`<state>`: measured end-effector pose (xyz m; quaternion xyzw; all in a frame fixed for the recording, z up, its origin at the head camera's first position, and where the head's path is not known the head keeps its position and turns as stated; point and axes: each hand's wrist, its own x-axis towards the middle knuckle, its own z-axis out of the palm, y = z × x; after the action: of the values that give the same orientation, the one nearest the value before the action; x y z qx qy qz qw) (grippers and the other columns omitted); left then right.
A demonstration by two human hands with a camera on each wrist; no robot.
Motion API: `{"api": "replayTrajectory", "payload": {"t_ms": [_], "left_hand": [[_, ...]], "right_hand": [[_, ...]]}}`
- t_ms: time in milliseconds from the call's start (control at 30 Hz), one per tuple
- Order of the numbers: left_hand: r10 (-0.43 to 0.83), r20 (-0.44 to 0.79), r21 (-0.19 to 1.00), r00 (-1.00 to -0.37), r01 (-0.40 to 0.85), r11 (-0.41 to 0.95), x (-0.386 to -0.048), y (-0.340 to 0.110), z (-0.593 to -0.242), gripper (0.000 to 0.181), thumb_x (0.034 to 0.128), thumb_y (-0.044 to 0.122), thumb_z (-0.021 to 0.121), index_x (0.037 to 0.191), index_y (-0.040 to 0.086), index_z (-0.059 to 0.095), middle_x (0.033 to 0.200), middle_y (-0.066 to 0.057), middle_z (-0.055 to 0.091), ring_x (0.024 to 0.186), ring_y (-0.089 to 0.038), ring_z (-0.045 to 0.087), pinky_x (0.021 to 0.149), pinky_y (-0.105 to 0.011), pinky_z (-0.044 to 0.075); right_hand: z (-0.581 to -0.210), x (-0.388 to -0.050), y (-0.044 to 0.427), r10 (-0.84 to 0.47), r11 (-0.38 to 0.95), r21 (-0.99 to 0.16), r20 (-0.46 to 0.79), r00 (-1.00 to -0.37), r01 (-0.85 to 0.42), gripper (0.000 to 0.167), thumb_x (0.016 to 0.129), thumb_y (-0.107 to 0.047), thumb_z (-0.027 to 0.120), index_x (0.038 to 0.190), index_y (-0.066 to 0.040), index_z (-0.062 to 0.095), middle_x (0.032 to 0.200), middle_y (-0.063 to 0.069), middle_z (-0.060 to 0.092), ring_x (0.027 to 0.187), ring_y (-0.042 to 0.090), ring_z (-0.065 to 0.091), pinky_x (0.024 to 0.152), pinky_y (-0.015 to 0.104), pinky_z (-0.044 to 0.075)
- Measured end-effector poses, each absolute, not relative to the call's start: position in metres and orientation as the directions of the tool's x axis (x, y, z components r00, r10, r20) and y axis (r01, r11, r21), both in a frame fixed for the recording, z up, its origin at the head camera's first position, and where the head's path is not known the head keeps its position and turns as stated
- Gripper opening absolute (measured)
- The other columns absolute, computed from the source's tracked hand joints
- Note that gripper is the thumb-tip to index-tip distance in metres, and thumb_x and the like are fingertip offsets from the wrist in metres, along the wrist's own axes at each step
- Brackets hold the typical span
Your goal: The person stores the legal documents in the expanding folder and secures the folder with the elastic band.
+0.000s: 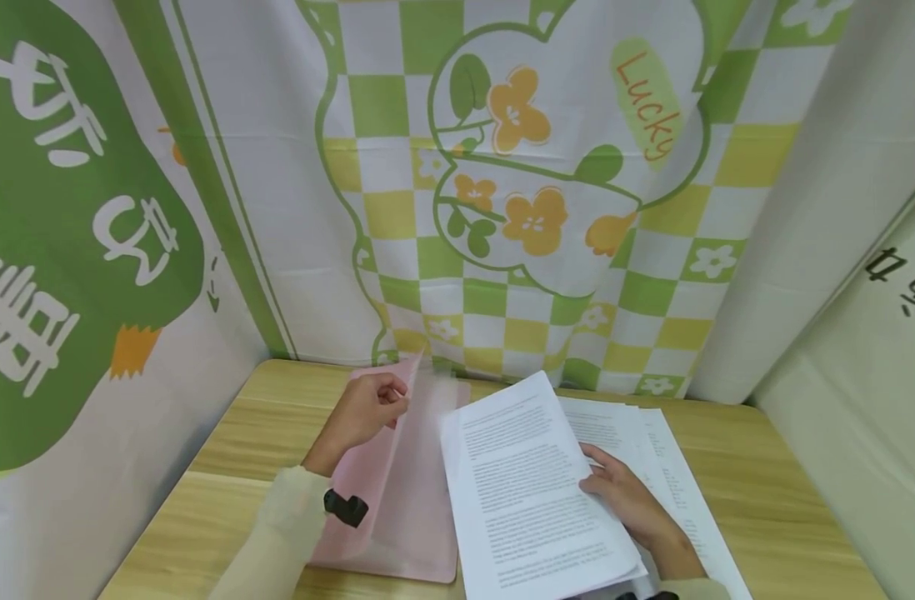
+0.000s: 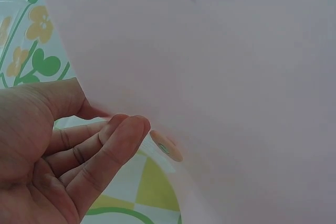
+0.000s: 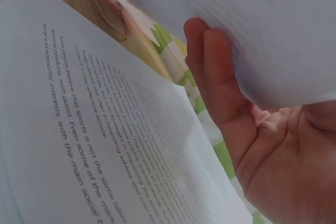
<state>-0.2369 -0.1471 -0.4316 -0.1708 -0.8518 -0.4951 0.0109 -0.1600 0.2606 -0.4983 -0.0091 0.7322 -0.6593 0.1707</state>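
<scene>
Head view: printed sheets (image 1: 528, 500) held aloft just right of the pink folder (image 1: 423, 533), slightly tilted. Right hand (image 1: 628, 504) clamped on the sheets' edge farther from the folder. Handling, estimated: light, limp, easily creased, leaves may slip against one another; best grip probably midway along the long edge, thumb opposed to fingers. Left hand (image 1: 366, 408) pinches the edge of the folder's raised cover (image 2: 210, 51), near a round button (image 2: 166, 146); cover likely thin, bendy, smooth. More pages (image 1: 675, 467) lie farther right of the folder, on the wooden table (image 1: 757, 475). Patterned cloth (image 1: 378, 108) hangs beyond the folder.
</scene>
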Motion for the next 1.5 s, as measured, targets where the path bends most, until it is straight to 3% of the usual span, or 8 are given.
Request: {"api": "replayTrajectory", "payload": {"t_ms": [267,667,1000,1300,1500], "left_hand": [[0.288,0.183,0.83,-0.94,0.305,0.467,-0.235,-0.148,-0.431,0.007,0.0921,0.001,0.07,0.098,-0.003,0.07,0.074,-0.002,0.067,0.058,-0.017,0.068,0.059,-0.031,0.059],[0.298,0.196,0.827,-0.934,0.321,0.461,-0.233,-0.149,-0.43,0.009,0.0912,0.001,0.069,0.098,-0.004,0.071,0.074,-0.003,0.068,0.057,-0.017,0.067,0.058,-0.031,0.058],[0.308,0.206,0.811,-0.929,0.338,0.477,-0.23,-0.146,-0.429,0.009,0.091,0.002,0.069,0.098,-0.003,0.071,0.073,-0.001,0.068,0.056,-0.016,0.067,0.057,-0.031,0.058],[0.323,0.22,0.809,-0.92,0.357,0.467,-0.231,-0.146,-0.429,0.009,0.0909,0.001,0.068,0.098,-0.005,0.07,0.073,-0.006,0.069,0.056,-0.015,0.066,0.056,-0.03,0.058],[0.325,0.226,0.812,-0.918,0.362,0.457,-0.23,-0.145,-0.429,0.01,0.0913,-0.001,0.068,0.098,-0.007,0.07,0.073,-0.004,0.067,0.056,-0.016,0.066,0.055,-0.031,0.058]], "right_hand": [[-0.502,-0.165,0.254,-0.24,0.121,-0.967,-0.246,-0.939,0.222,0.068,0.1,-0.003,0.049,0.16,0.003,0.018,0.138,0.032,0.054,0.108,0.037,0.068,0.082,0.043,0.059],[-0.507,-0.176,0.232,-0.119,0.091,-0.966,-0.253,-0.96,0.243,0.064,0.098,-0.001,0.047,0.159,-0.004,0.03,0.133,0.029,0.059,0.103,0.037,0.069,0.078,0.042,0.059],[-0.51,-0.181,0.225,-0.078,0.05,-0.966,-0.258,-0.963,0.255,0.062,0.097,0.0,0.046,0.158,-0.003,0.034,0.134,0.029,0.058,0.105,0.039,0.068,0.079,0.042,0.059],[-0.508,-0.184,0.235,-0.213,0.04,-0.969,-0.247,-0.945,0.244,0.065,0.099,-0.001,0.046,0.159,0.004,0.023,0.132,0.03,0.059,0.099,0.034,0.07,0.076,0.042,0.06],[-0.509,-0.184,0.232,-0.218,0.016,-0.967,-0.25,-0.943,0.253,0.064,0.099,-0.001,0.046,0.159,0.005,0.025,0.131,0.029,0.059,0.1,0.032,0.07,0.078,0.041,0.059]]}}
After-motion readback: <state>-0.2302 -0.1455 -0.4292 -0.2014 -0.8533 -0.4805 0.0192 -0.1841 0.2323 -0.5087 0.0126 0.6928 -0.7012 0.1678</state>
